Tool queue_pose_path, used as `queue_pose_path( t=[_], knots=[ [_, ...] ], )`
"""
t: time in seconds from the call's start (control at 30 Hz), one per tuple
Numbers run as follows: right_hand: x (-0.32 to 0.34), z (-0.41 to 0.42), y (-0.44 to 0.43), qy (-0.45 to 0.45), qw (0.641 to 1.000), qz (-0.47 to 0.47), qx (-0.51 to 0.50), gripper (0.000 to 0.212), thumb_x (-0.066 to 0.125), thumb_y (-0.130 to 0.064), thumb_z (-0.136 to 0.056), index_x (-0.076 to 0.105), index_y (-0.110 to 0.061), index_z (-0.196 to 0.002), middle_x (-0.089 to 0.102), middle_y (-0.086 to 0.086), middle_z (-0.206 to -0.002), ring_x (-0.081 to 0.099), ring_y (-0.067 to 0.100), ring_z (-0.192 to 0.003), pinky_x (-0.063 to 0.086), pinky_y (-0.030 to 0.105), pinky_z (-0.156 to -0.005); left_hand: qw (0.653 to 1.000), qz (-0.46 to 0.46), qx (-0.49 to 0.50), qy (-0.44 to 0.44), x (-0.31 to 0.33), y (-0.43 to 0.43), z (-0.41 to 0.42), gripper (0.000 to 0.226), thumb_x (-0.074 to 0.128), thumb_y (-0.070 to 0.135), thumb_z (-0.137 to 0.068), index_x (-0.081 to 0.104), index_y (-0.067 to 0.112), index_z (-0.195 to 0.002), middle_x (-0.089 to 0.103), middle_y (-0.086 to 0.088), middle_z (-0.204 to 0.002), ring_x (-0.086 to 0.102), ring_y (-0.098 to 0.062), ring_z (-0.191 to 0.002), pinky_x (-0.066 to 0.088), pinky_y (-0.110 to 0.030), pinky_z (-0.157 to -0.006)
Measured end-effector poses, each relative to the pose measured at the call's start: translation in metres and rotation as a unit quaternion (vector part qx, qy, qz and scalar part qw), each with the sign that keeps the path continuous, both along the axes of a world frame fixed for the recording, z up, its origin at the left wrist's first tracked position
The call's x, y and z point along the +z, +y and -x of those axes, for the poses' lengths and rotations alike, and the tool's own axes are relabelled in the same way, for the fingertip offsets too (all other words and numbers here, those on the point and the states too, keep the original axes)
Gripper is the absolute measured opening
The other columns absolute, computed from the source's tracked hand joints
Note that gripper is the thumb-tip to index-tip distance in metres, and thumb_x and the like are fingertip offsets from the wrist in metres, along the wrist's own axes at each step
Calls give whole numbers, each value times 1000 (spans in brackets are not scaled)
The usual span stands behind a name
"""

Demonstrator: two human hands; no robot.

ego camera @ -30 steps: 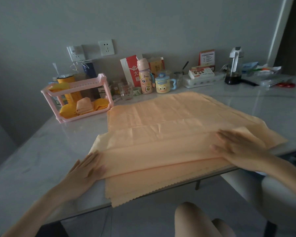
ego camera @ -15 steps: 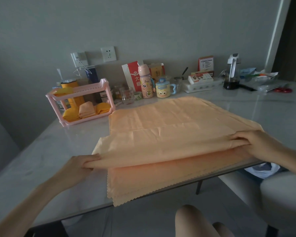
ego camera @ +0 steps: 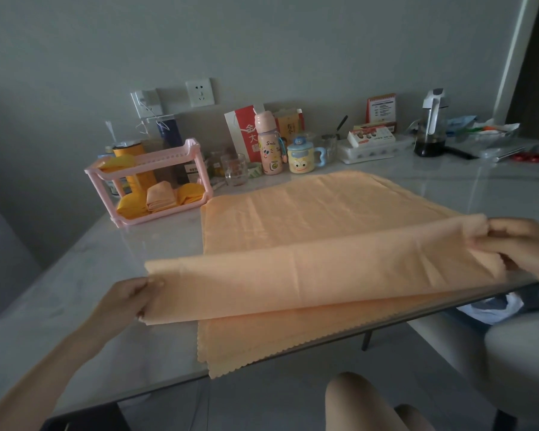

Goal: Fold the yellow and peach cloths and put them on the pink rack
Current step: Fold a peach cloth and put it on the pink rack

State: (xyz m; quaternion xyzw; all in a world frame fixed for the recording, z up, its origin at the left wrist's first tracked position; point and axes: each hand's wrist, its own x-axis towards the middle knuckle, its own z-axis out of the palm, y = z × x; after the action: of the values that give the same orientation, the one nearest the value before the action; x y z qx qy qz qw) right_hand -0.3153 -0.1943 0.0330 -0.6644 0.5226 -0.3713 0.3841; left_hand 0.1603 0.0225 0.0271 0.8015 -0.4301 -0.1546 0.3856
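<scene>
Now the person is folding the cloth [ego camera: 308, 219], which is lying across the desk [ego camera: 75, 269] with its near scalloped edge hanging just over the desk's front edge. The left hand [ego camera: 123, 298] is pinching the left end of a raised fold, and the right hand [ego camera: 517, 244] is gripping the right end. The two hands are working well apart, each clamped on fabric, so the doubled strip is stretching flat between them instead of sagging. The strip is lifting clear of the layer beneath, probably so that it can be carried forward and laid down evenly without dragging that layer along. The far half is resting flat on the desk, anchoring the piece. The rack [ego camera: 168, 152] is standing at the back left, just beside the cloth's far corner, and its lower shelf is already carrying folded cloths [ego camera: 159, 197], yellow and peach. Judging by their size, this piece is going to need several more folds before it fits there.
</scene>
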Motion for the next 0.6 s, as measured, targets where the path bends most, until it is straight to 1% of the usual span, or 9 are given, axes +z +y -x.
queue_pose_path(
  t=[0.03,0.1,0.13,0.2,0.3,0.4,0.47,0.53,0.6],
  knots=[
    [-2,-9,0,15,1000,7,-23,9,59,-4,-87,64,-10,-83,67,4,-70,57,28,-72,44,28,-58,1000,-7,16,-19,-4,-9,1,33,51,15,-94,46,5,-63,38,-9,-62,34,-18,-57,31,-21,-46],
    [-11,-21,-6,64,994,41,-73,7,60,-4,-87,64,0,-90,63,20,-85,55,33,-77,39,33,-60,997,-28,44,-64,-13,-23,1,38,49,17,-95,40,10,-59,35,-8,-59,32,-18,-57,23,-31,-52],
    [-14,-27,-9,100,989,61,-86,10,59,-3,-87,63,6,-91,61,23,-87,52,32,-77,34,33,-62,993,-48,58,-91,-17,-29,-3,42,48,20,-95,38,11,-55,34,-7,-56,34,-20,-56,22,-33,-54],
    [-20,-31,-15,165,977,92,-96,8,56,-1,-88,60,6,-86,58,21,-82,49,30,-74,29,33,-62,982,-82,88,-146,-26,-36,-11,47,47,25,-95,43,10,-51,42,-8,-53,45,-26,-58,29,-33,-57],
    [-29,-33,-22,249,954,112,-125,16,52,-8,-91,60,2,-98,59,20,-86,50,30,-74,33,34,-64,970,-98,121,-186,-31,-41,-14,44,44,30,-93,53,8,-56,53,-10,-58,54,-30,-64,38,-31,-60],
    [-37,-32,-21,300,934,129,-146,24,50,-14,-91,59,0,-108,63,25,-99,56,39,-85,42,40,-75,967,-81,125,-207,-32,-41,-13,45,46,31,-92,50,9,-53,52,-9,-56,54,-31,-62,37,-30,-57],
    [-40,-31,-21,323,922,132,-166,25,52,-17,-89,60,-1,-107,63,27,-97,58,43,-86,46,43,-78,964,-59,130,-223,-32,-37,-11,46,49,32,-90,47,12,-49,50,-8,-54,52,-30,-59,36,-29,-54],
    [-42,-30,-20,353,912,119,-174,26,53,-20,-86,59,-1,-103,63,27,-89,58,43,-78,48,44,-75,957,-51,145,-244,-31,-31,-9,45,52,36,-87,47,15,-48,53,-6,-55,53,-30,-58,41,-28,-55],
    [-37,-30,-17,405,883,171,-164,26,60,-13,-80,58,2,-101,59,26,-82,57,42,-71,49,45,-66,943,-60,147,-292,-27,-25,-5,34,55,37,-87,54,18,-58,62,-7,-65,57,-29,-65,48,-32,-62]
  ],
)
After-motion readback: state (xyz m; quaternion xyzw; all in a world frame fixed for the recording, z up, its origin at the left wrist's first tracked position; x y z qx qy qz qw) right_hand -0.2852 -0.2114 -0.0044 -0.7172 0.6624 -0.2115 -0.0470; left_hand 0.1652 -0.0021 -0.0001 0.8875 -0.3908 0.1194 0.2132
